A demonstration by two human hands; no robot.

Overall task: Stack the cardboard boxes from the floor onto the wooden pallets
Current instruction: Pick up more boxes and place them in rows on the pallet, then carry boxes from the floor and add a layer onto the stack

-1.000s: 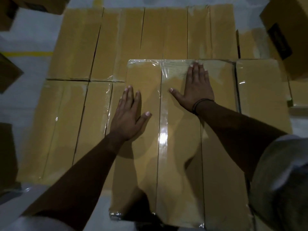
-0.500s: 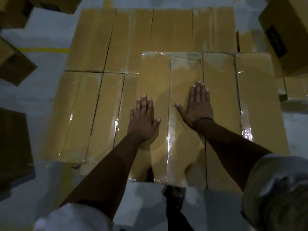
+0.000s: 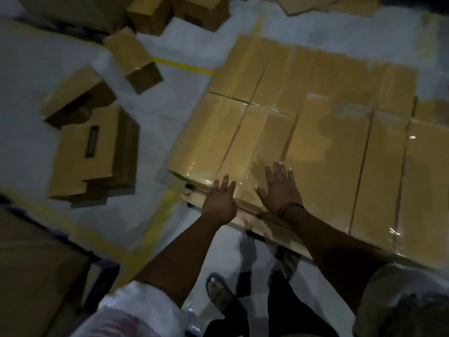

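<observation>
Box down, hands backing off toward me.
My left hand [image 3: 220, 200] and right hand [image 3: 279, 190] are spread wide and flat, holding nothing. A second ago they pressed mid-lid; now they sit at the 6 o'clock edge of the top box [image 3: 328, 154], which lies on the stack over the pallet [image 3: 257, 222]. I judge that one placed. Loose boxes [image 3: 94, 154] wait on the floor [image 3: 170, 113] at 9 to 11 o'clock. One has a dark label, too blurred to read.

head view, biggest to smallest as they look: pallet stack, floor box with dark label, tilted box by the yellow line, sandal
1. pallet stack
2. floor box with dark label
3. tilted box
4. sandal; nearer the camera, so unsure against the tilted box
</observation>
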